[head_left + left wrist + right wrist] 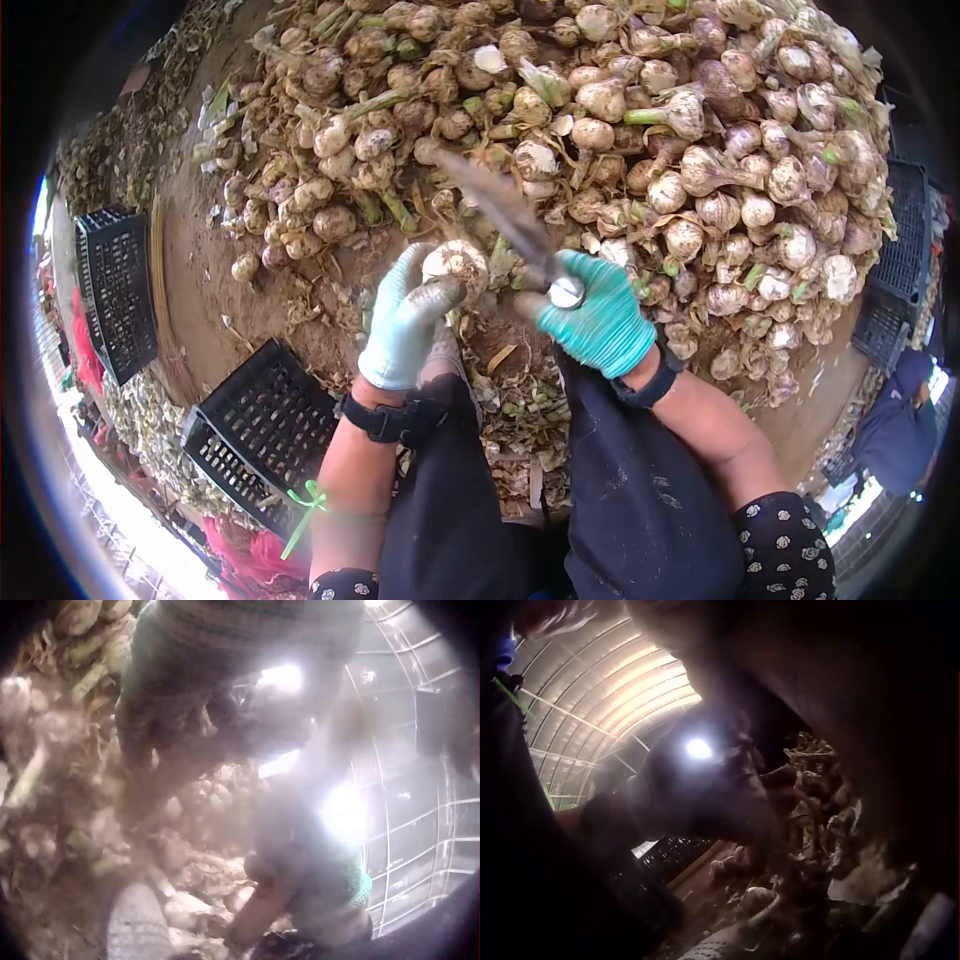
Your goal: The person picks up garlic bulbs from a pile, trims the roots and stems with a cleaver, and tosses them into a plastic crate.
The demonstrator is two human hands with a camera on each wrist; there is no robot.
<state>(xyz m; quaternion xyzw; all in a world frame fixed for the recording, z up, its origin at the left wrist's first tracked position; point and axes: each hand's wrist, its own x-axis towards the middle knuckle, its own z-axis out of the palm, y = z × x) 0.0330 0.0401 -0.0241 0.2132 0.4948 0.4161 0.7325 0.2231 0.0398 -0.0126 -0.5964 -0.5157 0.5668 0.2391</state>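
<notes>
In the head view my left hand, in a pale glove, grips a garlic bulb between thumb and fingers. My right hand, in a turquoise glove, has its fingers curled round the handle of a tool; its long, dark, blurred blade slants up and left over the pile. The blade stands apart from the bulb. Glare and blur cover much of the left wrist view, where the left hand looms dark at the top. The right wrist view is very dark.
A large heap of garlic bulbs spreads beyond my hands. Black crates stand at the left, lower left and right. Dry leaves and cut stalks lie between my legs.
</notes>
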